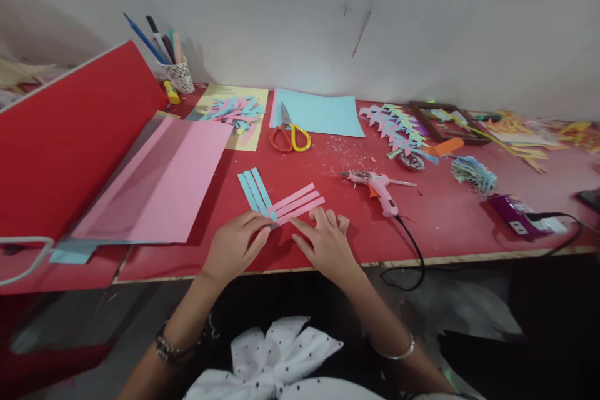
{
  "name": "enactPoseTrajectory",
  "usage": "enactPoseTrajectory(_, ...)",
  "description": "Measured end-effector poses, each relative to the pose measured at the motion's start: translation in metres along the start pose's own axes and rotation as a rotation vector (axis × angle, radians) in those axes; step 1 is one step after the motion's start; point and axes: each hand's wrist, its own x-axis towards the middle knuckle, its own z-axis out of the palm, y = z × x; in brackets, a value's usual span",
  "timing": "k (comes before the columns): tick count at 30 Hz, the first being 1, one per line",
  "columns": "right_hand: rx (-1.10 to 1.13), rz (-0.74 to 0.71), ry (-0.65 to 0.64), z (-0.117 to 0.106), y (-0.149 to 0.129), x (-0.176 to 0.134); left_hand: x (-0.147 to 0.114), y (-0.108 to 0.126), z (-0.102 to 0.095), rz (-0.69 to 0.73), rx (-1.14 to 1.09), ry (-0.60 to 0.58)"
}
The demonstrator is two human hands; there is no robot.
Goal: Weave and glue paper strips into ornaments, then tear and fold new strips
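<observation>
In front of me, blue paper strips (255, 190) and pink paper strips (300, 202) lie on the table and meet at one corner in a V. My left hand (237, 245) is closed on that corner, its thumb and forefinger tips at the join. My right hand (327, 245) rests by the near edge of the pink strips, forefinger tip at the lowest one. Its thumb and forefinger are apart and the other fingers are bent. Whether the ends under my left fingertips are woven or folded is hidden.
Pink sheets (187, 162) lie left under a raised red board (70, 137). Behind are scissors (290, 131), a blue sheet (323, 112) and cut paper pieces (234, 114). At right are a pink glue gun (375, 184) with its cord, folded paper chains (394, 128) and a purple power box (518, 215).
</observation>
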Motion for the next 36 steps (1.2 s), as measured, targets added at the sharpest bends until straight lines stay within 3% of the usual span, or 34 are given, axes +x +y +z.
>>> enactPoseTrajectory(17,-0.073,0.158,0.053,0.001,0.033,0.002,0.001,0.0,-0.001,-0.017,-0.006,-0.002)
enactPoseTrajectory(36,-0.069,0.193,0.043,0.0,0.032,0.003,0.0,0.001,0.0,0.01,0.025,0.008)
